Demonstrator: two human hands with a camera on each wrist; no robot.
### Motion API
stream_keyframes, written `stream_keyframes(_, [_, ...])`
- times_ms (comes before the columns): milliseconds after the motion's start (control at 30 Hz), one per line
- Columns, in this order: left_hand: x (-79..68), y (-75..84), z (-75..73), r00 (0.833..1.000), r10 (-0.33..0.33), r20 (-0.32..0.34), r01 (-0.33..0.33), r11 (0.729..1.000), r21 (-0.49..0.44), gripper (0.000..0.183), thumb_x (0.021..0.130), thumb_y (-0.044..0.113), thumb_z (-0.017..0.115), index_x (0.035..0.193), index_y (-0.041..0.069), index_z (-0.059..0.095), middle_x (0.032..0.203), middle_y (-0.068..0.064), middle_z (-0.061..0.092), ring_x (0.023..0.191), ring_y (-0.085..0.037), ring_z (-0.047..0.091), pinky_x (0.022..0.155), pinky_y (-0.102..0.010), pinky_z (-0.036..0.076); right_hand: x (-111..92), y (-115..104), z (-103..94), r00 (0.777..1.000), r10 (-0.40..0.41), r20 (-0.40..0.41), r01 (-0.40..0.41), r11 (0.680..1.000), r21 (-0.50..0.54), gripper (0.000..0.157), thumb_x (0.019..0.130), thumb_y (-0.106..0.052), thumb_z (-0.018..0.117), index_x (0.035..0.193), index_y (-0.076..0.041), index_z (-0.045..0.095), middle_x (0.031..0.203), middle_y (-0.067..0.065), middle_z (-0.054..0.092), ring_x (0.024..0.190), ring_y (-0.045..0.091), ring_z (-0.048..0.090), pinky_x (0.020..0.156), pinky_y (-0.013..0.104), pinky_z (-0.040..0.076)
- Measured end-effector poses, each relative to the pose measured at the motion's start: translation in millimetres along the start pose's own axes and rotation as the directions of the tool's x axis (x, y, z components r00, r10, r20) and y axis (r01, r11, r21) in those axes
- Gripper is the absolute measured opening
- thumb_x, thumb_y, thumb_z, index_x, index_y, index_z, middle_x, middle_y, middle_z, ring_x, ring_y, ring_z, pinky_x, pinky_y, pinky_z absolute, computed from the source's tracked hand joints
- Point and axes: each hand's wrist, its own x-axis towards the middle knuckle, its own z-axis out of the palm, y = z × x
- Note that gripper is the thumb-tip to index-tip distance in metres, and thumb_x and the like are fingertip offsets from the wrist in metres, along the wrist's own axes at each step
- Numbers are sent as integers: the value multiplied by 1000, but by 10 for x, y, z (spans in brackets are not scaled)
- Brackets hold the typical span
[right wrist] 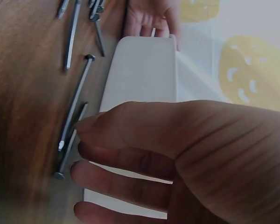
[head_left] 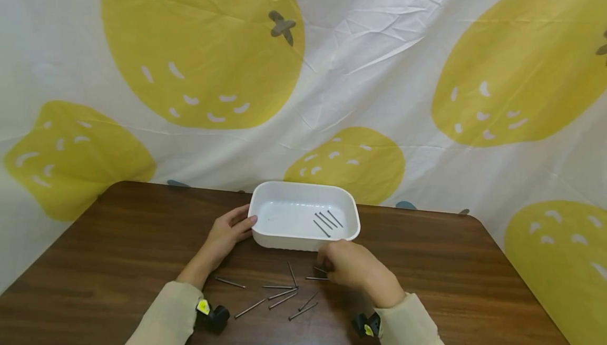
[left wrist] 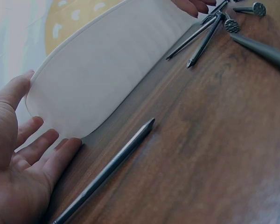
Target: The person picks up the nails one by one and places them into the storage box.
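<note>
My left hand (head_left: pixel 226 232) holds the left end of a white rectangular dish (head_left: pixel 303 243). In the left wrist view its thumb (left wrist: pixel 19 86) lies at the rim and the fingers (left wrist: pixel 44 140) bear on the end wall. My right hand (head_left: pixel 351 266) is low over the table by the dish's near right corner, thumb and fingers apart. Right at its fingertips lie two nails, one nail (right wrist: pixel 77 102) longer in view and the other nail (right wrist: pixel 67 158) partly overlapped by the thumb. Inside the dish, several nails (head_left: pixel 327 221) lie at the right end.
More loose nails are spread on the brown wooden table (head_left: pixel 142 250) in front of the dish, among them a single nail (head_left: pixel 230 283) at left and a crossed group around another nail (head_left: pixel 283 292). A white cloth with yellow fruit prints (head_left: pixel 204 45) hangs behind the table.
</note>
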Motion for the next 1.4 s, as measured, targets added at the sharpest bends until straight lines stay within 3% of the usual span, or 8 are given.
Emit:
stream_keyframes(367, [5,3,2,1000,-3,0,3,1000,2,58,102,24,62,151,0,42,153,-25,47,130,-27,57,102,-31,58,18,-27,86,999,0,-42,-2,999,-34,22,71,4,77,78,-14,67,65,-9,51,62,7,45,53,24,39])
stream_keyframes(667, [-4,6,2,1000,-1,-2,1,1000,-1,58,102,23,62,151,-1,42,152,-26,47,130,-28,57,102,-30,58,20,-92,139,996,67,-61,-70,996,-47,29,67,6,75,76,-18,61,71,-8,55,61,9,47,49,28,39])
stream_keyframes(900, [-1,5,4,1000,-4,-1,4,1000,2,59,102,24,62,151,0,42,153,-26,47,131,-28,57,103,-33,57,17,-105,162,997,65,-51,-68,995,-68,33,63,6,76,76,-18,56,74,-7,57,62,10,48,48,29,39])
stream_keyframes(1133, [4,-6,2,1000,-8,-6,8,1000,-2,58,102,24,63,151,0,42,152,-25,48,129,-27,58,102,-31,58,19,-95,156,999,23,-34,-25,998,-50,33,66,6,74,80,-19,56,76,-8,55,66,10,47,52,27,39])
stream_keyframes(1400, [9,-9,2,1000,-9,-4,9,1000,-8,58,101,23,63,151,0,43,152,-26,48,128,-26,59,101,-30,58,33,-75,80,996,-81,-29,81,997,16,25,75,12,65,84,-12,64,78,-4,59,72,11,52,61,24,47])
